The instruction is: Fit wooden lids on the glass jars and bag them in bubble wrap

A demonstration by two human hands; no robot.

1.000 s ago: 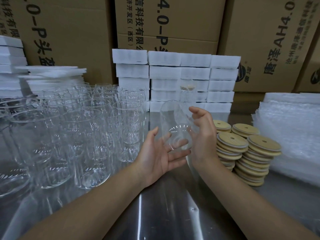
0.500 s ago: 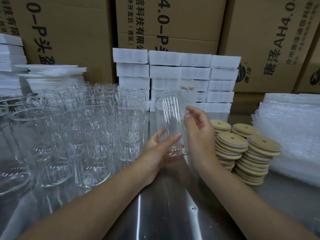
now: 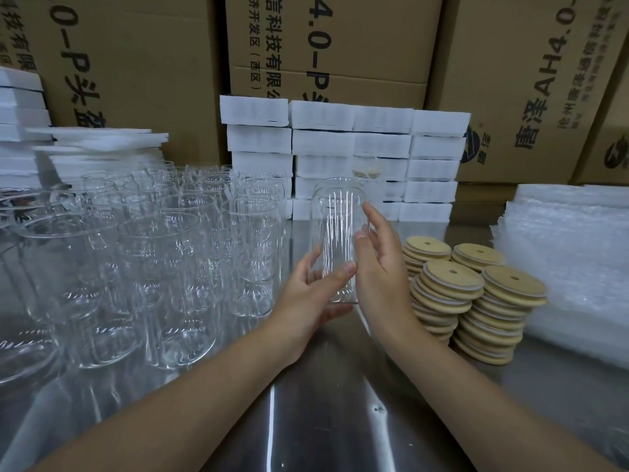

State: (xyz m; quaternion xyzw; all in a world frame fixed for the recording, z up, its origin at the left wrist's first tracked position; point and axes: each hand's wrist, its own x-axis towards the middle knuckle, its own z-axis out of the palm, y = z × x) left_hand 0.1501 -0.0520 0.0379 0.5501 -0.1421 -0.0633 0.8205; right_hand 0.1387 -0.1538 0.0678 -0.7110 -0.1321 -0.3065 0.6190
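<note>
A clear glass jar (image 3: 335, 226) stands upright at the centre, lifted just above the steel table. My left hand (image 3: 311, 301) cups its base, thumb across the front. My right hand (image 3: 381, 264) rests its fingertips against the jar's right side, fingers spread. No lid is on this jar. Several stacks of round wooden lids (image 3: 476, 298), each with a small hole, sit just right of my right hand. A pile of bubble wrap bags (image 3: 575, 264) lies at the far right.
Many empty glass jars (image 3: 163, 260) crowd the left half of the steel table (image 3: 326, 420). White foam blocks (image 3: 347, 144) are stacked behind the jar, with more at the far left. Large cardboard cartons (image 3: 340, 46) wall off the back.
The jar went from tilted on its side between my hands to upright. My left hand closed around its base, and my right hand loosened to fingertip contact on its side.
</note>
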